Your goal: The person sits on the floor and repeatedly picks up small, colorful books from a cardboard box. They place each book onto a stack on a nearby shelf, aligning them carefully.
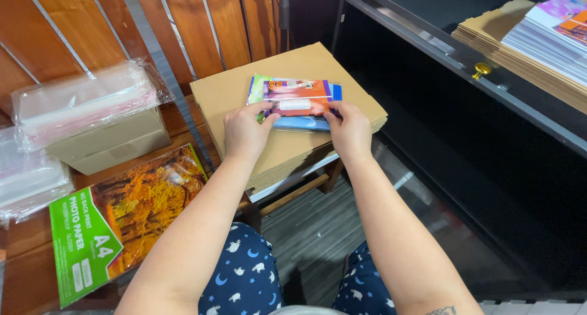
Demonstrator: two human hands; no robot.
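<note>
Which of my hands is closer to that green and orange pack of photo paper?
Left. The left hand is on the small stack of prints, up and right of the photo paper pack; the right hand sits further right.

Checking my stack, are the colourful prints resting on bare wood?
No, the colourful prints lie on a cardboard stack, held by both hands.

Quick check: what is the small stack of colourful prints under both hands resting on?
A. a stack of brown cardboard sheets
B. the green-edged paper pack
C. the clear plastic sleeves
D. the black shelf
A: both the left hand and right hand press the stack of prints down on the brown cardboard sheets, away from the other items.
</note>
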